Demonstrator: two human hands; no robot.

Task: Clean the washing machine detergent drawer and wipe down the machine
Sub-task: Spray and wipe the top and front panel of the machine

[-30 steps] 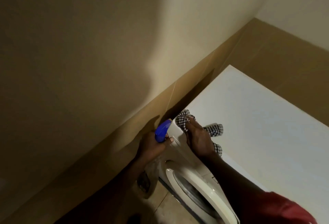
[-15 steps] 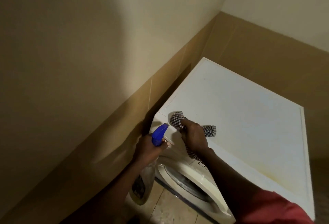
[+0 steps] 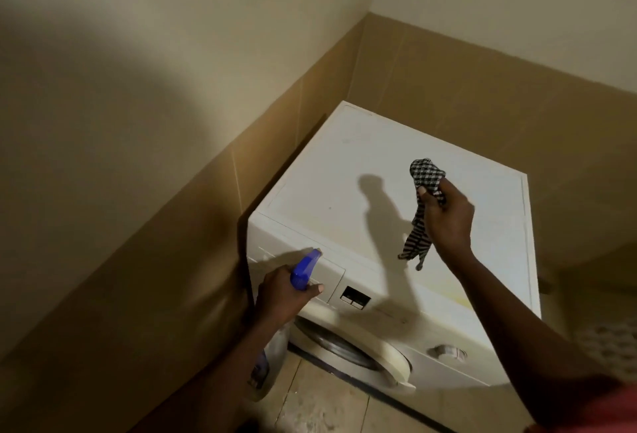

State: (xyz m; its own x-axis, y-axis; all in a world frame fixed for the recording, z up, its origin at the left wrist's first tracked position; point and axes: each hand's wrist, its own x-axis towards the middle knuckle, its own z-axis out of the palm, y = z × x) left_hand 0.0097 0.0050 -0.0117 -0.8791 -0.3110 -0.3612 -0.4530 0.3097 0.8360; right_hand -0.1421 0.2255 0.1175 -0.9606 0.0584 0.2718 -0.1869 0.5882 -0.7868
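Note:
A white front-loading washing machine point(image 3: 348, 170) stands in the room's corner. Its detergent drawer point(image 3: 331, 269) sits shut at the front's top left. My left hand point(image 3: 281, 295) grips a spray bottle with a blue nozzle point(image 3: 305, 269), the nozzle pointing at the drawer front; the clear bottle body hangs below my hand. My right hand point(image 3: 448, 219) is raised above the machine's top and holds a black-and-white checked cloth point(image 3: 422, 198), which dangles clear of the surface.
Tan tiled walls point(image 3: 206, 212) close in on the left and behind the machine. The round door point(image 3: 348, 346) and a control knob point(image 3: 448, 351) face the tiled floor point(image 3: 320, 405). A small display panel point(image 3: 355, 296) sits beside the drawer.
My right hand lifted the cloth off the front left corner of the top and moved right and up. My view shifted so more of the machine shows. The left hand kept the bottle by the drawer.

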